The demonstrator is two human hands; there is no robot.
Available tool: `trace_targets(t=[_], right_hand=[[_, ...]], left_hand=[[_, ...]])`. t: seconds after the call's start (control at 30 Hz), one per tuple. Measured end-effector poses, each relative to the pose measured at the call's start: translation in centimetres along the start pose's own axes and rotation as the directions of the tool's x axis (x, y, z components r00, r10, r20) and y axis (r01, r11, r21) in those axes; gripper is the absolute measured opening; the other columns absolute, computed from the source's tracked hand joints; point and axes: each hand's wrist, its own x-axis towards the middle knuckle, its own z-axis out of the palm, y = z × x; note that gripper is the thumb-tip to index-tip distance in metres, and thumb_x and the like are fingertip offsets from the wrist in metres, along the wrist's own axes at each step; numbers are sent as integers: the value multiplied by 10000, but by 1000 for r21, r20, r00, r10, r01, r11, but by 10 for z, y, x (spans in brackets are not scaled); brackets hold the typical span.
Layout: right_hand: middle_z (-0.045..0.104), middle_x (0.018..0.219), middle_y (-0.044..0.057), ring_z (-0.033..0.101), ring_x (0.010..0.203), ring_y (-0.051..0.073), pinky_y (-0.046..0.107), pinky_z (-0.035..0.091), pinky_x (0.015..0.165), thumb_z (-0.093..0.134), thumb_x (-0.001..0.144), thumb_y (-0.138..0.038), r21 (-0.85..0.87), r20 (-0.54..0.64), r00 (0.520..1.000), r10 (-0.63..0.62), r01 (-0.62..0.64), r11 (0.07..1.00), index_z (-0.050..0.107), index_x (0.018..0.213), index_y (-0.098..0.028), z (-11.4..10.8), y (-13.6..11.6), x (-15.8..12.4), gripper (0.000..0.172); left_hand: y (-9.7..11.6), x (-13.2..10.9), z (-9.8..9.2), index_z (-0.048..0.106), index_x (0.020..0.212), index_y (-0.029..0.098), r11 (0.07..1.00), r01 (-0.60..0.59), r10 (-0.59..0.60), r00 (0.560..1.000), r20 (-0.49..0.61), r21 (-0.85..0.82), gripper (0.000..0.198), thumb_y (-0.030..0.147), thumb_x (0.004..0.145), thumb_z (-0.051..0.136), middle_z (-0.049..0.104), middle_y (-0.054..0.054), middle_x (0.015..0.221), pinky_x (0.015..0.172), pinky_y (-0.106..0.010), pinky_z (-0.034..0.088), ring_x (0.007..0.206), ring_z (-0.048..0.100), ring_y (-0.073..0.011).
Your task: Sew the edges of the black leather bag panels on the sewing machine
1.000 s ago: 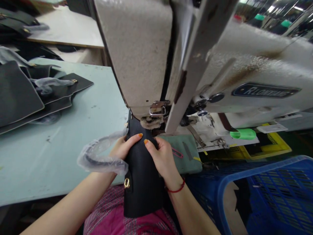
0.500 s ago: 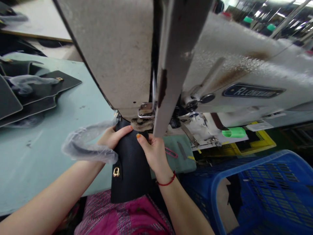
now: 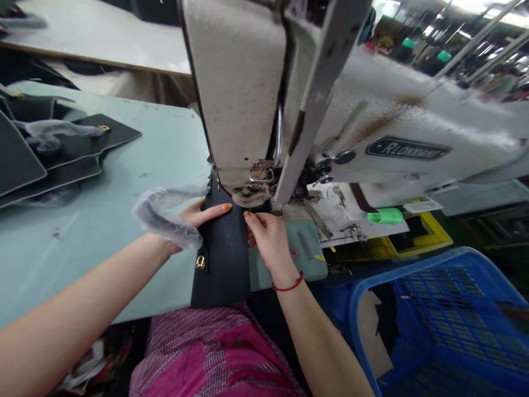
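A black leather bag panel [image 3: 225,248] lies under the head of a sewing machine [image 3: 243,94], its near end reaching my lap. My left hand [image 3: 202,215] holds its left side, thumb flat on top and the other fingers mostly hidden. A handle wrapped in clear plastic [image 3: 155,212] loops over that wrist, fixed to the panel by a gold buckle [image 3: 200,262]. At the right edge, just below the presser foot area, my right hand [image 3: 266,234] pinches the panel between thumb and fingers. The needle is hidden behind the machine head.
More black panels [image 3: 82,143] with a wrapped handle are stacked on the pale green table [image 3: 165,132] at left. A blue plastic basket [image 3: 359,298] with scraps inside stands at right. Beyond it are a yellow crate [image 3: 438,229] and a green tube-like piece [image 3: 385,215] on the machine bed.
The camera view has shifted, so the machine appears farther right. The panel has slid slightly forward toward the machine. My right thumb now presses nearer the panel's right edge.
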Motion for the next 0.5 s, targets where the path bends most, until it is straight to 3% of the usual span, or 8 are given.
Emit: trace_targets(t=[0.23,0.5], right_hand=[[552,570,-6,542,489,113,182,412,413,588,874,-495,20,-9,999,-35,35,999,582,639,-167,0,-2,0,404],[616,604,4,609,490,115,182,451,428,571,883,-479,146,44,997,67,-73,987,596,680,-167,5,-3,-1,373]], left_hand=[[2,-4,8,736,942,176,993,112,-109,992,64,-43,365,361,647,845,785,-91,863,668,-354,649,762,756,-300],[10,15,-11,728,1045,188,998,0,-14,979,204,70,434,324,649,842,791,-76,937,733,-396,650,843,756,-330]])
